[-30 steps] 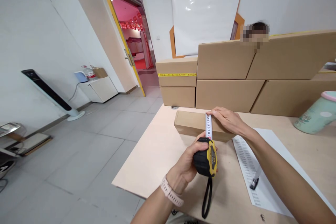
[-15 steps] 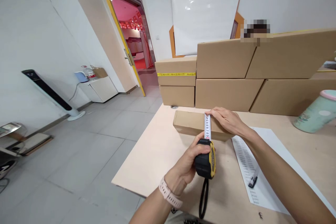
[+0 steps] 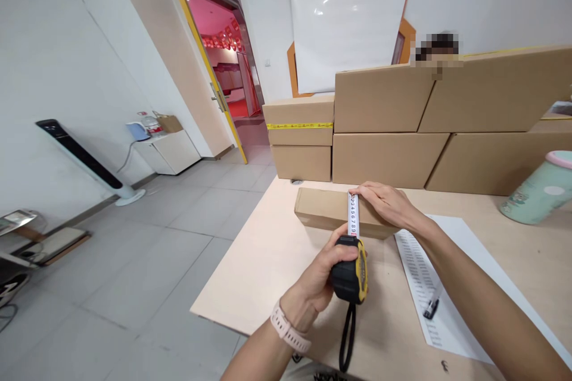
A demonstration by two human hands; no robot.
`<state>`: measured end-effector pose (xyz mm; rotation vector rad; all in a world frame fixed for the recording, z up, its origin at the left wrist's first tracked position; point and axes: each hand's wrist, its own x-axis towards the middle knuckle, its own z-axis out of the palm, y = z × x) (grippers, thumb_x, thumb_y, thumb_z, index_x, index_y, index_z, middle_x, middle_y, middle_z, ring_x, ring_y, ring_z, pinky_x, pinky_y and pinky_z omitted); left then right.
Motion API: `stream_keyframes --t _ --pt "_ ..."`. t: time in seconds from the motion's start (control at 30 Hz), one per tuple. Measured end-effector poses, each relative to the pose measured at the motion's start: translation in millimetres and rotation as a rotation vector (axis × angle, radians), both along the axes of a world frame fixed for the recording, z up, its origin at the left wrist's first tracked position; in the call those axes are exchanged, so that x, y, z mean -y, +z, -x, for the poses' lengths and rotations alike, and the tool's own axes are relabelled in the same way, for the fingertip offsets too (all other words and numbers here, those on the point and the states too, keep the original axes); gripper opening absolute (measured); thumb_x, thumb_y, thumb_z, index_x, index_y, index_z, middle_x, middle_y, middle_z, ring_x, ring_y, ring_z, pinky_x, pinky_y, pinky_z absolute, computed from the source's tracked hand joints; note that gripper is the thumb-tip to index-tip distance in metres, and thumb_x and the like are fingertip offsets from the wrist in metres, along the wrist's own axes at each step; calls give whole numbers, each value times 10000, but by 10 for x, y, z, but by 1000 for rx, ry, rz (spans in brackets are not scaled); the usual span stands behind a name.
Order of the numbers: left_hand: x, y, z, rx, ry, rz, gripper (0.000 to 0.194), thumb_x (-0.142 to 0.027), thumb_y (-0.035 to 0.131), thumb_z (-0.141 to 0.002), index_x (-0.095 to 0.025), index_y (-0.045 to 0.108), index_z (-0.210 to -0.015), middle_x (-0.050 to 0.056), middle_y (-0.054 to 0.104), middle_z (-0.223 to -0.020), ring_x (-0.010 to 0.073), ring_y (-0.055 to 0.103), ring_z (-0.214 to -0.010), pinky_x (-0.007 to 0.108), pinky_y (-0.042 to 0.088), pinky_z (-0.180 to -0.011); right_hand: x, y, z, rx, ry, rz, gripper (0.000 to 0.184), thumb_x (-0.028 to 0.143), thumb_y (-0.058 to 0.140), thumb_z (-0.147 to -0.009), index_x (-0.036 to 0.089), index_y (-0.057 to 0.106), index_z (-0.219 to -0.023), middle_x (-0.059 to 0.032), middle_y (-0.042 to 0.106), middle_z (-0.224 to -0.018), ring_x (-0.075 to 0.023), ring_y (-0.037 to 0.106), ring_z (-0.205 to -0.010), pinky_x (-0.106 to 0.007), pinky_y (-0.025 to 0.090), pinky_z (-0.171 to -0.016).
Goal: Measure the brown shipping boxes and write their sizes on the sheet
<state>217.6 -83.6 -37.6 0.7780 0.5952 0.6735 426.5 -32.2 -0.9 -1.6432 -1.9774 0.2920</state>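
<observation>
A small flat cardboard box [image 3: 324, 207] lies on the pale wooden table [image 3: 268, 262]. My left hand [image 3: 322, 277] is wrapped round a black and yellow tape measure [image 3: 350, 274], whose wrist strap hangs over the table's near side. The white tape blade [image 3: 353, 215] runs from the case across the top of the box. My right hand [image 3: 386, 203] lies on the box with its fingers pressed on the far end of the blade.
Large cardboard boxes [image 3: 388, 125] are stacked along the table's far side; a person's head shows behind them. A printed sheet [image 3: 447, 286] with a pen [image 3: 431, 308] lies at the right. A green cup [image 3: 538, 190] stands at the far right.
My left hand and the tape measure case shifted slightly toward the box. The right hand has stayed on the blade's end.
</observation>
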Motion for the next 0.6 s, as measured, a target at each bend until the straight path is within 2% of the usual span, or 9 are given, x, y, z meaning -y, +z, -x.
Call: stream_keyframes --t 0.17,0.6 --pt "15 11 4 -2 -11 21 732 -305 746 -630 -275 517 -1325 41 609 -921 188 565 -780 304 389 -672 2 -15 -9 -5 -11 17 480 431 258 -999 343 724 -1069 36 701 -1204 -239 618 -1131 -364 443 -881" --pt "17 -4 10 -2 -15 10 709 -304 745 -640 -266 526 -1313 46 611 -941 176 555 -770 300 381 -677 -8 -46 -42 27 18 -16 489 419 255 -1004 350 709 -1173 12 715 -1170 -239 634 -1084 -368 450 -879"
